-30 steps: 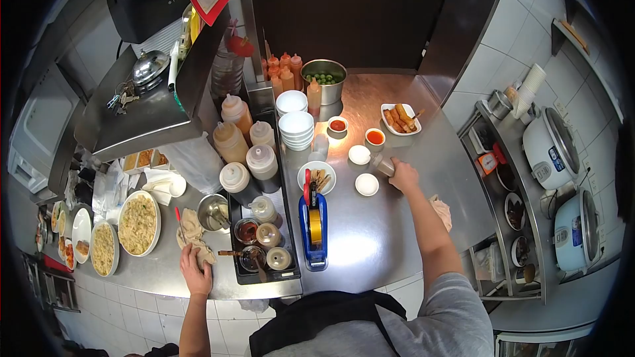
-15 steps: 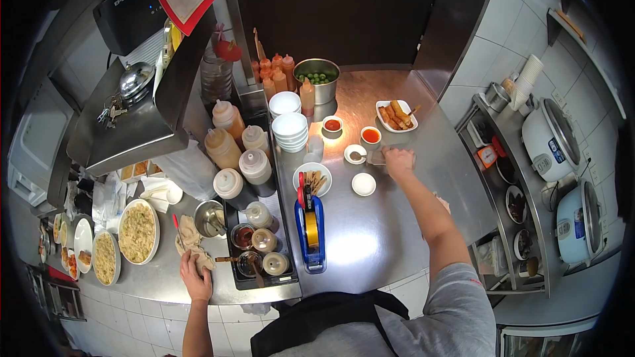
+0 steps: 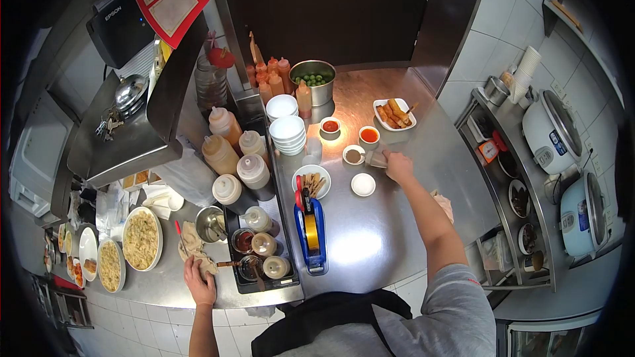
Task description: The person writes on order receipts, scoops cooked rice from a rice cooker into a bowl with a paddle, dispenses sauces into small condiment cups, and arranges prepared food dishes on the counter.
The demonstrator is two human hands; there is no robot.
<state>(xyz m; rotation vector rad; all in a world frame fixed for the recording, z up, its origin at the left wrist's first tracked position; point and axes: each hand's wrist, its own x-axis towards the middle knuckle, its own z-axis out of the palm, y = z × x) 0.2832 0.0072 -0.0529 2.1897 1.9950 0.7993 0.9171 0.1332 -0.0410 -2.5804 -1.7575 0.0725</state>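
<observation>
My right hand [image 3: 399, 166] is closed around a small clear container [image 3: 377, 158], tipped sideways with its mouth at a small white dish [image 3: 354, 154]. Brown contents cover the bottom of that dish; whether they are liquid or powder I cannot tell. Beside it stand a dish of orange-red sauce [image 3: 369, 135] and a dish with white contents [image 3: 363, 184]. My left hand [image 3: 200, 284] rests at the counter's front edge, fingers loosely spread, touching or just beside a crumpled beige cloth [image 3: 197, 248]. A red-handled utensil [image 3: 180, 234] lies by the cloth.
Fried rolls fill a white dish [image 3: 395, 114] at the back. Squeeze bottles [image 3: 253, 172] crowd a black tray [image 3: 294, 279]. A blue tape dispenser [image 3: 311, 235], stacked white bowls [image 3: 287, 133] and a metal pot of green limes [image 3: 322, 96] stand nearby. Bowls of rice [image 3: 142, 239] sit left.
More brown contents show in the small white dish. The container in my right hand has turned and shifted slightly. My left hand stays by the cloth; the whole view shifted a little.
</observation>
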